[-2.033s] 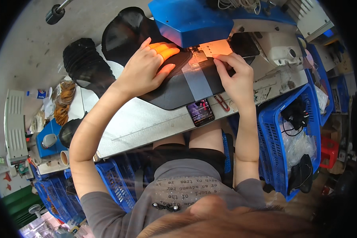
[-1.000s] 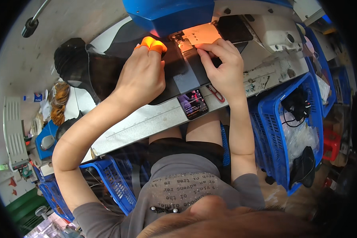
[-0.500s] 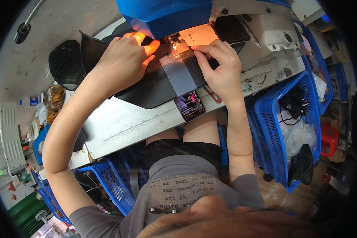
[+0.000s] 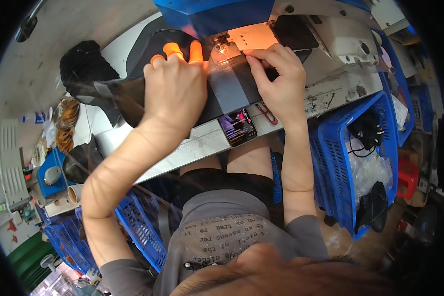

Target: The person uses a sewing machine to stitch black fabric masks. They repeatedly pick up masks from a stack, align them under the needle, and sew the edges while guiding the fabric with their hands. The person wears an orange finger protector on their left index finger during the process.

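A sewing machine with a blue head (image 4: pixel 217 17) stands over the bed, its needle area (image 4: pixel 223 47) lit orange. Beneath the needle lies a black sheet of material (image 4: pixel 155 42) carrying a translucent grey strip (image 4: pixel 228 89). My left hand (image 4: pixel 176 89) presses on the black sheet left of the needle, fingers spread, with orange covers on several fingertips. To the right of the needle, my right hand (image 4: pixel 280 74) pinches the edge of the material between thumb and forefinger. The left hand hides part of the sheet.
A phone (image 4: pixel 238 127) with its screen lit lies at the table's front edge, beside red-handled thread snips (image 4: pixel 267 113). Blue crates (image 4: pixel 330 143) stand at the right, holding black pieces and clear plastic. Bunched black fabric (image 4: pixel 86 64) rests at the left.
My left hand has turned and shifted right, fingers now pointing away from me. The black sheet has swung round under it. My right hand stays pinched near the needle.
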The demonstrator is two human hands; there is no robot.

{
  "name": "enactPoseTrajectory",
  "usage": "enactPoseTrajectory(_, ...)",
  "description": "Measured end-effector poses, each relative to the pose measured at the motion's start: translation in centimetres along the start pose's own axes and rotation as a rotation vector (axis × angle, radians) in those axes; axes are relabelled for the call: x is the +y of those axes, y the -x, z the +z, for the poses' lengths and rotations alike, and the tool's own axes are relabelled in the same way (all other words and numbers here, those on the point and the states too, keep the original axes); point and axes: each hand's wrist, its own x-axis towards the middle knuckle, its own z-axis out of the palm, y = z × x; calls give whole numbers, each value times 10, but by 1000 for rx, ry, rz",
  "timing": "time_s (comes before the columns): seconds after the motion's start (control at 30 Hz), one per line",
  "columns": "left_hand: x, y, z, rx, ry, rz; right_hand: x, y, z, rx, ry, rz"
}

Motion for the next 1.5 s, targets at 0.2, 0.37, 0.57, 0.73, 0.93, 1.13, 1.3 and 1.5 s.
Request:
enactPoseTrajectory(0.2,21,1,5,-18,-122,-123,-2,0,-1,-12,11,-5)
enactPoseTrajectory(0.37,12,5,5,42,-22,-175,-2,0,-3,-20,-21,17)
enactPoseTrajectory(0.57,0,57,-8,99,108,-111,-2,-1,-3,-18,-32,11)
enactPoseTrajectory(0.73,-17,91,-11,112,141,23,-2,0,-2,-20,-32,28)
enactPoseTrajectory(0.93,-118,180,61,444,100,-132,-1,0,-4,-31,-44,7)
enactPoseTrajectory(1.13,-207,303,87,-95,102,-180,-3,1,-2,-37,-11,-3)
enactPoseTrajectory(1.3,-177,247,111,176,156,-175,-4,1,-5,-40,49,12)
enactPoseTrajectory(1.5,-167,177,183,111,7,-98,-3,-1,-2,-75,-16,0)
